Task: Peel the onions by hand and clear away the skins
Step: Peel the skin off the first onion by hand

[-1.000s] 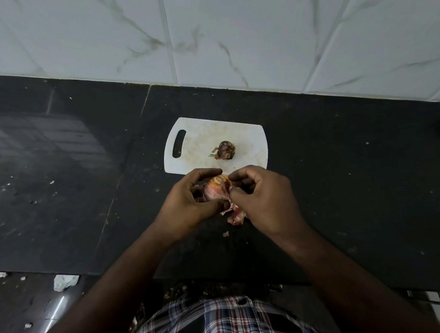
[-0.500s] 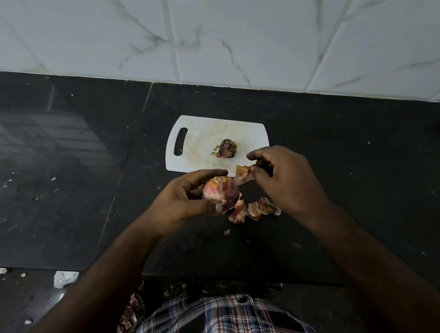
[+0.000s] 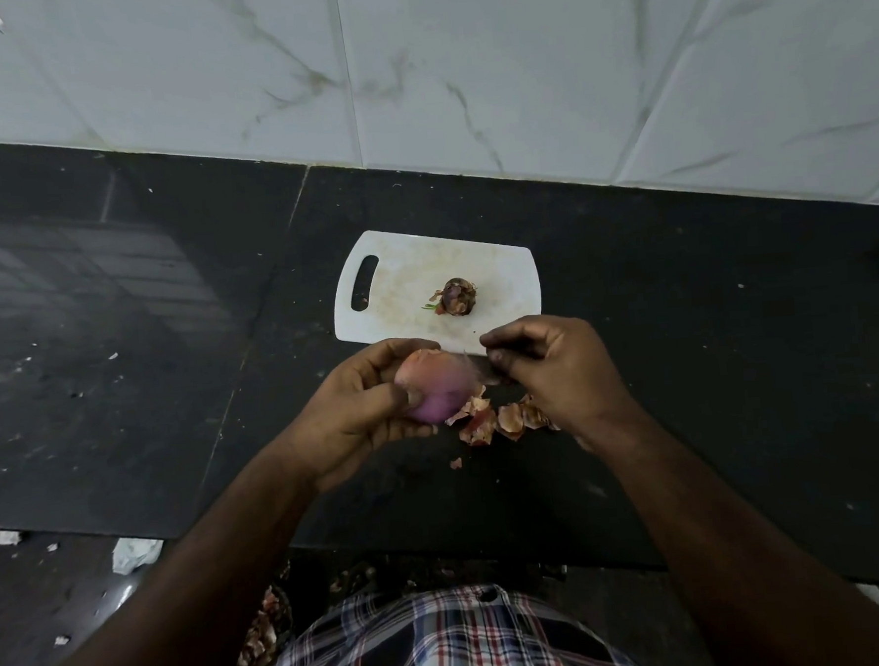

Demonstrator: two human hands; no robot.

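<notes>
- My left hand (image 3: 365, 414) grasps the onion (image 3: 438, 387), fingers curled over its far side and my thumb pressed on its near side; I hold it in the air just above the black counter (image 3: 686, 369), in front of the near edge of the cutting board (image 3: 500, 272).
- The onion shows smooth pink-purple flesh low down and a paler, orange patch of skin near its top.
- My right hand (image 3: 558, 372) sits just to the right of the onion, thumb and forefinger pinched together at the onion's upper right side. A thin, blurred wisp of skin (image 3: 473, 369) runs from the onion toward that pinch, so I seem to be gripping it, though it is too fine to be sure.
- A pile of peeled skins (image 3: 499, 416) lies on the counter directly under my right hand, and one small scrap (image 3: 455, 463) lies apart, closer to me.
- A second onion (image 3: 457, 296), dark and with its skin on, rests near the middle of the white board, a bit of green at its left end.
- More skins (image 3: 263, 632) lie below the counter edge beside my checked shirt (image 3: 446, 646).
</notes>
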